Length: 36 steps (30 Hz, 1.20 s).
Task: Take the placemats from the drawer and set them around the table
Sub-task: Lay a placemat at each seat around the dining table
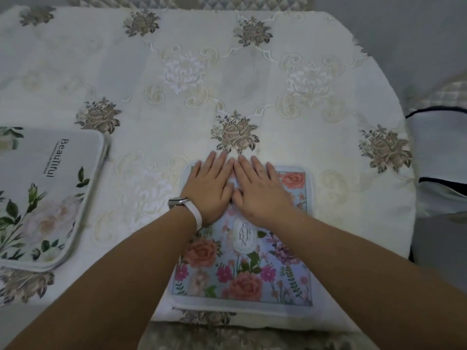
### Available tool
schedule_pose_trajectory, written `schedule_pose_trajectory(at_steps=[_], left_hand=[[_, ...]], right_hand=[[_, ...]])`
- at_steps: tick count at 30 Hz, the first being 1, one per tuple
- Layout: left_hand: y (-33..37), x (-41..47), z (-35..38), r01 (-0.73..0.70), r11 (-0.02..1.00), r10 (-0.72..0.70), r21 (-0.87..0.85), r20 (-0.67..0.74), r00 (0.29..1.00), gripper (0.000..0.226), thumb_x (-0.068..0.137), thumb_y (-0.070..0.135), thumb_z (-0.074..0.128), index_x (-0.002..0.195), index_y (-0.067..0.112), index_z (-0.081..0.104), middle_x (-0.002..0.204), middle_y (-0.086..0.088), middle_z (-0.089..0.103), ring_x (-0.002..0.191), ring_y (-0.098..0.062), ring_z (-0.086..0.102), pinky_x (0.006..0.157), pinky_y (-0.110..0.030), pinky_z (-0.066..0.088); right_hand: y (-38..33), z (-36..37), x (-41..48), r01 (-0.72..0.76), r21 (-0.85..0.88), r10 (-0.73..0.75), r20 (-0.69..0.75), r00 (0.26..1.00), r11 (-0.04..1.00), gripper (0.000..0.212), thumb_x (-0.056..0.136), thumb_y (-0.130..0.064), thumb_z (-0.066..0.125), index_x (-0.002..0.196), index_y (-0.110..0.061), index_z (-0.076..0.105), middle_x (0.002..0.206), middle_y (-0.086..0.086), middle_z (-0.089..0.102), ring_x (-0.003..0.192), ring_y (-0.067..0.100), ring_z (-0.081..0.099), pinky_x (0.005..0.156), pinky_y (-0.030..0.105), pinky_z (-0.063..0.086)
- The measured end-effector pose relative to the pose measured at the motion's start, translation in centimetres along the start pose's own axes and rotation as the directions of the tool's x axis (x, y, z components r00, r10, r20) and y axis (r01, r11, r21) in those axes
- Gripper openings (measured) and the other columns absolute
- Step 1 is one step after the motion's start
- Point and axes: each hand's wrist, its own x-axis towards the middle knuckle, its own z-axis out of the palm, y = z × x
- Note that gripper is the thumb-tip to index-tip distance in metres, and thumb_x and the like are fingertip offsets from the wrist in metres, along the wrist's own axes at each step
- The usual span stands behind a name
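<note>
Slippage is the main risk here: the flowered placemat (242, 248) lies on an embroidered tablecloth (227, 79), and a sideways push from flat palms could drag the cloth into wrinkles or skew the mat off square with the near edge of the worktop (290, 322). Its near border already sits just beside that edge, so a pull toward the body might let it hang over.

Both hands lie palm down on the far half of this mat, side by side and touching at the forefingers. The left hand (209, 188), with a white watch band (195, 215) at the wrist, has its fingers (217, 160) straight and close together, tips reaching past the mat's far border onto the cloth. The right hand (260, 190) matches it, fingers flat and slightly spread, gripping nothing. Both forearms stretch forward from the lower corners.

A second placemat (48, 198), white with pale roses, rests well apart at the left edge.
</note>
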Motion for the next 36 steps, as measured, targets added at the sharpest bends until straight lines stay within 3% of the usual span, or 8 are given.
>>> schedule_pose_trajectory(at_steps=[5,9,15,19,24,28,31,36], left_hand=[[-0.3,0.5,-0.1,0.066,0.998,-0.066,-0.026,-0.028,0.997,0.057,0.102,0.050,0.014,0.156,0.032,0.005,0.164,0.008,-0.003,0.150,-0.015,-0.008,0.120,-0.041,-0.004],[-1.1,0.3,-0.1,0.098,0.995,-0.098,0.014,-0.020,0.995,0.065,0.098,0.056,0.016,0.156,0.032,0.002,0.165,0.005,-0.004,0.151,-0.017,-0.007,0.120,-0.043,-0.001],[-2.4,-3.0,0.1,0.183,0.982,-0.183,-0.037,0.000,0.983,0.076,0.093,0.062,0.006,0.157,0.022,-0.003,0.164,0.001,-0.010,0.150,-0.018,-0.014,0.122,-0.042,-0.002],[-1.6,-6.2,0.5,0.211,0.977,-0.211,-0.044,0.001,0.977,0.075,0.094,0.059,0.006,0.156,0.019,-0.005,0.164,-0.002,-0.012,0.150,-0.020,-0.014,0.121,-0.042,-0.005],[1.5,-11.1,1.4,0.116,0.993,-0.116,0.023,0.041,0.992,0.069,0.096,0.059,0.004,0.155,0.024,-0.004,0.163,-0.004,-0.010,0.150,-0.026,-0.013,0.121,-0.049,0.000],[5.3,-14.3,2.9,-0.056,0.997,0.051,0.060,0.093,0.994,0.064,0.099,0.053,0.013,0.156,0.023,0.013,0.164,-0.005,0.006,0.151,-0.030,-0.002,0.117,-0.053,0.006],[6.5,-15.8,3.5,-0.117,0.991,0.110,0.068,0.106,0.988,0.063,0.100,0.049,0.023,0.154,0.018,0.020,0.163,-0.004,0.018,0.151,-0.025,0.006,0.115,-0.051,0.009],[4.5,-17.3,3.5,-0.032,0.999,0.030,0.029,0.081,0.996,0.073,0.097,0.065,0.015,0.156,0.024,0.000,0.163,0.004,-0.008,0.150,-0.016,-0.011,0.119,-0.041,-0.005]], right_hand=[[0.7,0.0,1.0,-0.018,0.021,0.019,-0.065,0.998,1.000,0.065,0.099,-0.051,0.017,0.157,-0.024,0.009,0.166,-0.001,0.002,0.151,0.022,0.000,0.122,0.046,0.000],[2.8,-0.4,0.7,-0.146,0.053,0.151,-0.113,0.982,0.988,0.066,0.098,-0.054,0.018,0.156,-0.024,0.015,0.165,0.002,0.008,0.151,0.025,0.004,0.121,0.048,0.003],[6.5,-0.3,-3.3,-0.256,0.073,0.262,-0.090,0.961,0.964,0.072,0.098,-0.056,0.019,0.157,-0.018,0.005,0.165,0.006,-0.001,0.151,0.023,-0.003,0.122,0.043,-0.001],[5.8,0.7,-6.9,-0.205,0.078,0.212,-0.096,0.972,0.976,0.070,0.099,-0.047,0.025,0.157,-0.012,0.007,0.165,0.010,0.001,0.151,0.024,-0.003,0.121,0.040,-0.002],[2.5,2.0,-11.6,-0.124,0.008,0.125,-0.029,0.992,0.992,0.069,0.099,-0.052,0.018,0.157,-0.017,0.006,0.164,0.010,-0.001,0.151,0.026,-0.009,0.121,0.046,-0.005],[-1.6,3.5,-14.8,-0.001,-0.013,0.002,0.034,0.999,1.000,0.067,0.100,-0.056,0.016,0.157,-0.022,0.009,0.164,0.004,0.000,0.151,0.027,-0.008,0.119,0.051,0.001],[-2.5,4.2,-16.4,0.075,-0.038,-0.073,0.034,0.997,0.996,0.067,0.101,-0.055,0.020,0.155,-0.017,0.019,0.163,0.003,0.014,0.151,0.025,0.002,0.117,0.048,0.003],[-0.3,4.0,-17.9,0.077,-0.035,-0.075,0.052,0.996,0.996,0.073,0.097,-0.066,0.014,0.157,-0.023,0.010,0.164,0.000,0.001,0.151,0.022,-0.008,0.119,0.044,0.003]])
